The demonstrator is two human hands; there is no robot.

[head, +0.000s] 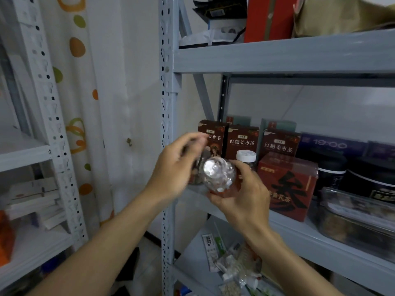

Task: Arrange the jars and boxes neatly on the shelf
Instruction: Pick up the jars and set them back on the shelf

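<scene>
Clear jar point(218, 178) held before shelf point(299, 231); right hand point(241, 197) fingers curled round its body. Left hand point(177, 165) fingers loosely curled, blurred. Likely rigid, smooth, slippery; best gripped mid-body.

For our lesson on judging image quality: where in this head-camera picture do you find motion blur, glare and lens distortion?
Head view: the left hand is smeared by motion blur, worst at its fingertips; glare whitens the end of the clear jar held by the right hand; wide-angle distortion bends and tilts the shelf upright; the brown tea boxes behind stay sharp enough to read.
</scene>
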